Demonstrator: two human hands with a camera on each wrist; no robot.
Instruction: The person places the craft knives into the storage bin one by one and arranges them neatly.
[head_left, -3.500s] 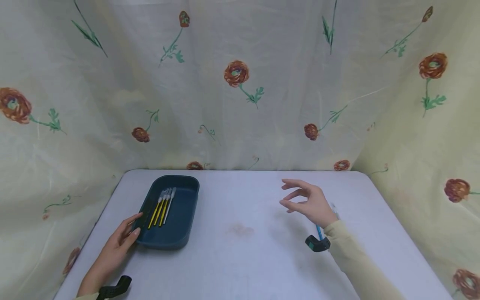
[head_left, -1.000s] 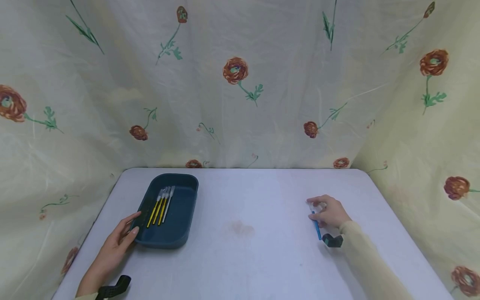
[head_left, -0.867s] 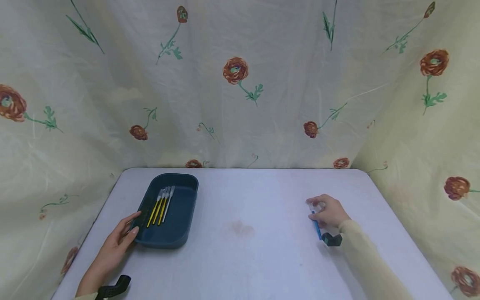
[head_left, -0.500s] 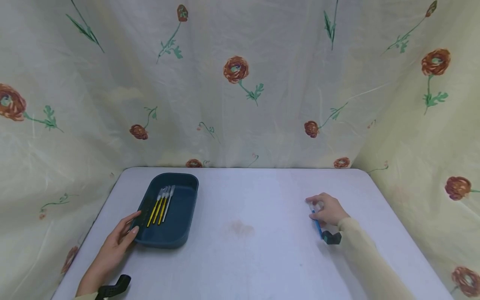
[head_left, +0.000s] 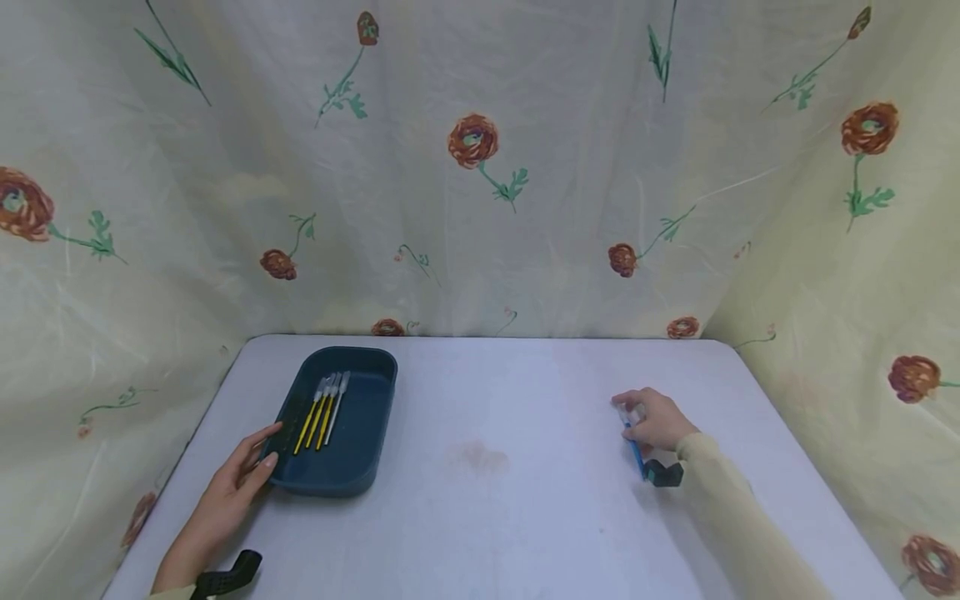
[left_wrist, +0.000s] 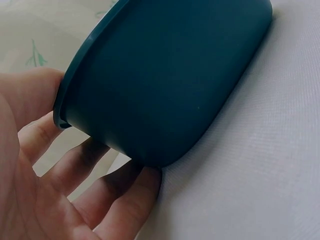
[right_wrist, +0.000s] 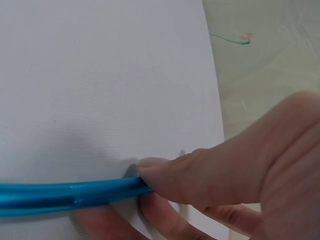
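Observation:
A slim blue paintbrush (head_left: 633, 450) with a clear tip is pinched between the thumb and fingers of my right hand (head_left: 656, 421), over the right part of the table. In the right wrist view, the thumb presses on the shiny blue handle (right_wrist: 75, 195) and the fingers lie under it. My left hand (head_left: 228, 492) grips the near left corner of a dark teal tray (head_left: 375, 442). The left wrist view has its fingers (left_wrist: 127, 207) against the tray's outer wall. Several capped paintbrushes (head_left: 324, 412) with yellow and whitish handles lie side by side inside the tray.
A white table (head_left: 487, 533) spans the space between the hands, with a faint stain (head_left: 480, 457) near its middle. Flower-printed curtains (head_left: 555, 250) hang behind it and at both sides.
My right hand, earlier in the air with nothing in its fingers, has moved right and down and taken hold of the blue paintbrush. Over the last second both hands barely move.

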